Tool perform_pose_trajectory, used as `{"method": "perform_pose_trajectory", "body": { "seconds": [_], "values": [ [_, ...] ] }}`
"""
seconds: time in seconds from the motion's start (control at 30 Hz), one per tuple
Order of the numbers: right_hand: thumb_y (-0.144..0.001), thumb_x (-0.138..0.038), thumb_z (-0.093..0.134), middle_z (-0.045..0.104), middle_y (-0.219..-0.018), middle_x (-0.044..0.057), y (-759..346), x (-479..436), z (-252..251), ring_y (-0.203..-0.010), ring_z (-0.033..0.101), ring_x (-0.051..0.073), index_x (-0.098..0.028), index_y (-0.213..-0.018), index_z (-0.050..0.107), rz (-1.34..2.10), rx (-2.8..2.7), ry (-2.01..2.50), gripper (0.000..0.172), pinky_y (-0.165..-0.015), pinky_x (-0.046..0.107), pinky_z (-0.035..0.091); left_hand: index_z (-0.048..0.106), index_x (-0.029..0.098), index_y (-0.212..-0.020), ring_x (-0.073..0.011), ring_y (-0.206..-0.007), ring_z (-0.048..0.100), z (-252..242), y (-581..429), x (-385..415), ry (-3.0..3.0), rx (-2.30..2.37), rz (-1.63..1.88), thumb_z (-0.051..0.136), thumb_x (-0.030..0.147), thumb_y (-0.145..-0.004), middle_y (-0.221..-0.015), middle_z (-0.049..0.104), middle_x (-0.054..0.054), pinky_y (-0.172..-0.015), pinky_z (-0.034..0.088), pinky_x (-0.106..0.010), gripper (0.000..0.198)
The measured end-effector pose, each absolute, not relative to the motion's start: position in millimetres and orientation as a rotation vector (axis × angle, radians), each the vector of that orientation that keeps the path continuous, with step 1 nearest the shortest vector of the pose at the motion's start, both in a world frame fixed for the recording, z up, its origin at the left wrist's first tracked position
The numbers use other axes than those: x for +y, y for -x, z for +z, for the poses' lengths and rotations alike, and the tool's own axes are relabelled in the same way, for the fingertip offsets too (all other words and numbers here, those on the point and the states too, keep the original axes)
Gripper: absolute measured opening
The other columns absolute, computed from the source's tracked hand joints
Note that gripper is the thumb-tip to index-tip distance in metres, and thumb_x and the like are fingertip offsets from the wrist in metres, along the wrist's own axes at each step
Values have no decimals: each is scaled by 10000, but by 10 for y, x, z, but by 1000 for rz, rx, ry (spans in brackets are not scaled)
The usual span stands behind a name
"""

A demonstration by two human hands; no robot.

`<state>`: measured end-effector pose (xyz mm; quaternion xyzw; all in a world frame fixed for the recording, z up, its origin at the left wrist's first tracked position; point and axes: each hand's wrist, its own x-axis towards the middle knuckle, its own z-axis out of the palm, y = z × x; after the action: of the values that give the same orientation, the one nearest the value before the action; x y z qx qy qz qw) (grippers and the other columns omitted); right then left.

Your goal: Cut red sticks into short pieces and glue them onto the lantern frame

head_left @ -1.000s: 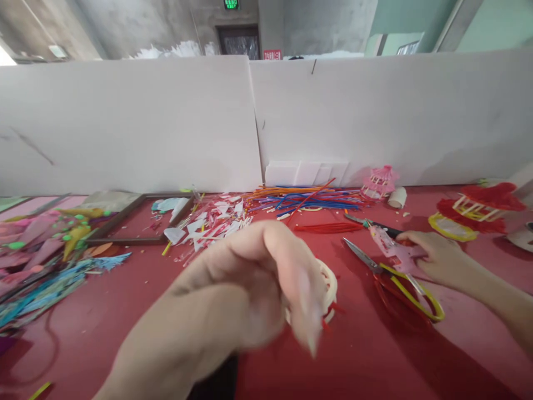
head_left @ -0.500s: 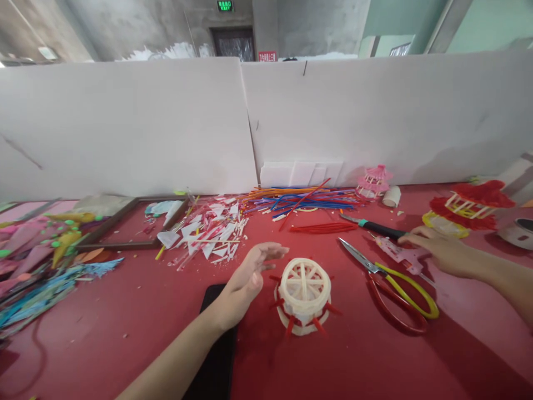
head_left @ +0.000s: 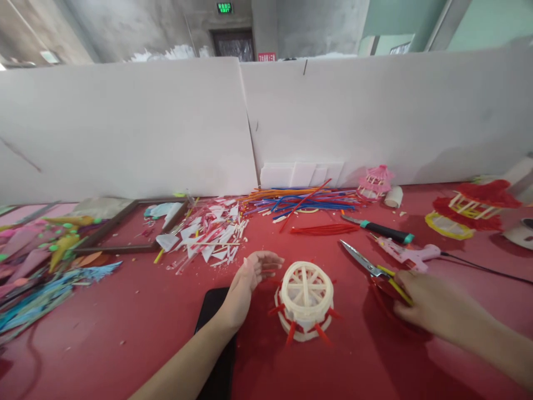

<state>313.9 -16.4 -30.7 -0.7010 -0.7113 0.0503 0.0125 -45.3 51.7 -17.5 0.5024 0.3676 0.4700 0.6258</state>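
A small round craft piece (head_left: 307, 289), cream with a spoked top and red stems sticking out near its base, stands on the red table. Just left of it hovers my left hand (head_left: 249, 283), fingers loosely curved and apart, with nothing in it. My right hand (head_left: 425, 300) has its fingers round the handles of a pair of scissors (head_left: 385, 275) with yellow and red grips. The blades point away to the upper left, and the hand partly hides the grips. Behind that hand lies a pink glue gun (head_left: 410, 253) with a black cord.
A utility knife (head_left: 385, 230) lies beyond the scissors. Coloured stems (head_left: 308, 200) and white-pink scraps (head_left: 216, 228) line the back, before a white foam wall (head_left: 166, 128). Red (head_left: 478, 205) and pink (head_left: 375, 180) pavilion models stand right. A black phone (head_left: 216, 355) is under my left arm.
My right hand has come from the glue gun and knife, nearer to me, and has closed on the scissors' handles. My left hand has shifted only slightly beside the craft piece.
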Motion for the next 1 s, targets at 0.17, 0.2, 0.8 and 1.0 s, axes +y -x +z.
{"method": "perform_pose_trajectory", "body": {
  "seconds": [0.17,0.2,0.8,1.0],
  "values": [
    [-708,-280,584,710,-884,120,-3155,-153,-152,-777,691,308,-195,-904,602,220,-2160,2365,215,-578,323,384,655,165,-967,-275,-988,629,-188,459,517,-1163,839,1070,429,746,-843,-1042,705,-122,-894,461,-390,635],
    [-712,-293,589,709,-869,105,-3185,-142,-105,-780,692,310,-209,-945,601,202,-2132,2368,248,-577,325,383,654,165,-960,-272,-977,631,-185,455,517,-1153,841,1075,437,751,-836,-1028,707,-119,-887,464,-387,636],
    [-924,-438,488,713,-978,173,-4207,983,218,-918,670,275,-187,-883,628,139,-1922,2722,290,-716,314,397,675,162,-921,-201,-813,644,-190,418,535,-1121,919,1081,511,762,-789,-873,713,-79,-800,479,-324,636],
    [-957,-434,529,685,-1032,112,-4107,1108,152,-948,660,221,-153,-1007,667,275,-1907,2800,317,-804,344,509,674,164,-915,-184,-810,651,-207,424,541,-1126,916,1069,500,611,-891,-865,714,-67,-797,478,-304,481]
  ]
}}
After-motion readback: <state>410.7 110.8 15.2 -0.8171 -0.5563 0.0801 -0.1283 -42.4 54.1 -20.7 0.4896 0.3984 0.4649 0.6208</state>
